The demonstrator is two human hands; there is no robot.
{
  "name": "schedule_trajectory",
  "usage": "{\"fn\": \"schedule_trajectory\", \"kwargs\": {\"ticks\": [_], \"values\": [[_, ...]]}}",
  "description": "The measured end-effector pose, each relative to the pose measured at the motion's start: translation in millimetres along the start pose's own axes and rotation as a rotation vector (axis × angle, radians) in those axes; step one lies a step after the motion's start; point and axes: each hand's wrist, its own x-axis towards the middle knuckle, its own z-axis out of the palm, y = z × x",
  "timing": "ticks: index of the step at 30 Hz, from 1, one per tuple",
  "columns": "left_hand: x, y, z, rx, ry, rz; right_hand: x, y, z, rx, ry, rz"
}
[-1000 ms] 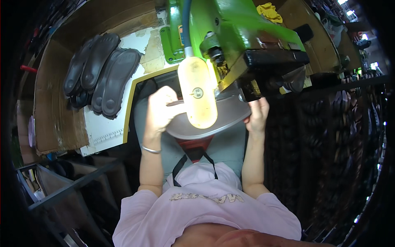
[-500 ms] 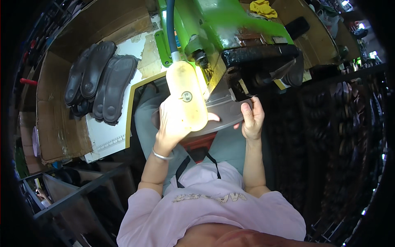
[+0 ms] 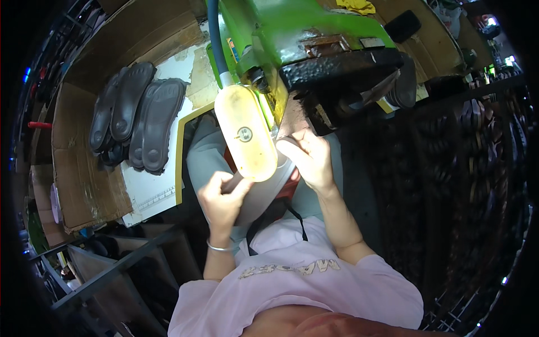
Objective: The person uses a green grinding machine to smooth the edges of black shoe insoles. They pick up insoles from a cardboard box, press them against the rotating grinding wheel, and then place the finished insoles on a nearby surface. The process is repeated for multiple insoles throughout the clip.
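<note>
1. Head view, only view. Grey sole (image 3: 260,197) is over the lap, between both hands, just below the working end of the green machine (image 3: 331,33).
2. Key relation: the sole's long axis runs on a slant, near end low left by the lap, far end up right toward the machine. From the left hand (image 3: 220,197) it lies to the right; from the right hand (image 3: 310,163) it runs back down-left.
3. Right hand is nearer the machine, left hand nearer the lap end.
4. Left hand: closed, fingers curled, thumb laid along the sole's dark edge; reads as a grip on that edge. Right hand: thumb and fingers pinched on the far part of the sole, right under the machine.
5. Around: lamp (image 3: 246,132) hangs between the hands, over the sole. Dark soles (image 3: 163,121) lie piled at left, on the white table (image 3: 151,185) beside the wall of the cardboard box (image 3: 84,168). Yellow cloth (image 3: 356,5) at the top edge, cut off.
6. Hidden: lamp blocks the middle of the sole and the left thumb tip. Right fingers cover the far end; can't tell if it touches the machine. Glare washes out that spot. Dark rack (image 3: 449,196) at right: contents hard to make out.
</note>
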Motion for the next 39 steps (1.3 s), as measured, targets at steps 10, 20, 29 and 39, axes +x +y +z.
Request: {"fn": "schedule_trajectory", "kwargs": {"ticks": [10,20,29,39], "values": [[1,16,17,0.089,-0.028,0.445,-23,31,-33,-0.103,0.137,-0.237],[76,21,30,-0.059,-0.266,0.568,-14,9,-44,0.186,0.153,-0.080],[36,-2,-12,-0.108,-0.108,0.090,-15,14,9,0.188,0.037,0.055],[46,-102,-96,0.668,0.132,0.169,-36,-31,-120,-0.168,0.169,0.272]]}}
